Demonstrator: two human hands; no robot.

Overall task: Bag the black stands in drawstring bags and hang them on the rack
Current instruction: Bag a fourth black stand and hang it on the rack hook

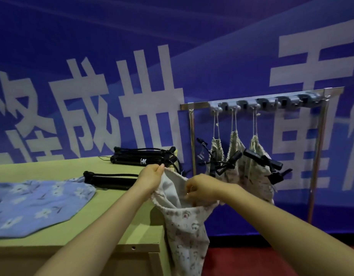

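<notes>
A white patterned drawstring bag [185, 232] hangs off the table's right corner, its mouth held wide. My left hand [150, 177] pinches the far rim of the mouth. My right hand [200, 189] grips the near rim. One folded black stand [112, 179] lies on the table just left of my left hand, and a bundle of black stands [142, 157] lies behind it. On the right stands a metal rack [257, 101] with grey hooks; three bagged stands [242, 164] hang from it by their cords. I cannot tell what is inside the held bag.
A blue flowered drawstring bag [38, 204] lies flat on the yellow-green table [92, 232] at the left. A blue banner with white characters [132, 76] fills the background. Red floor [261, 261] shows below the rack.
</notes>
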